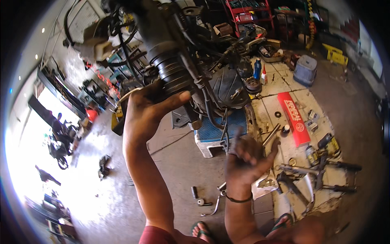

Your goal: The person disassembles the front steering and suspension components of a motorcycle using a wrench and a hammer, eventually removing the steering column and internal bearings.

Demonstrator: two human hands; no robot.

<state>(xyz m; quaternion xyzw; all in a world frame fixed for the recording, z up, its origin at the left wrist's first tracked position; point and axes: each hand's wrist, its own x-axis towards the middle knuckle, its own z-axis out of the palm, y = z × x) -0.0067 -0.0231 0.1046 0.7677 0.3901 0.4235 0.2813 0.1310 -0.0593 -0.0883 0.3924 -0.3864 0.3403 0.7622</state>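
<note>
My left hand (pixel 142 112) is closed around a ribbed black rubber boot (pixel 168 69) on a thick tube of a partly dismantled motorcycle. Its thumb lies across the front of the boot, while the other fingers are hidden behind it. Below the boot, the tube ends in a metal tip (pixel 195 123), with black hoses (pixel 208 103) running alongside. My right hand (pixel 248 160) hovers lower right, palm up and somewhat blurred, its fingers apart. A metal rod (pixel 271 135) passes behind this hand; whether they touch is unclear.
Under the motorcycle stands a blue-topped step stool (pixel 207 136). Pale floor tiles at right hold a long red box (pixel 293 118), spray cans (pixel 312 155) and metal parts (pixel 298 183). A ratchet (pixel 201 201) lies near my feet. Farther back are a grey container (pixel 305 70) and a red tool rack (pixel 248 16).
</note>
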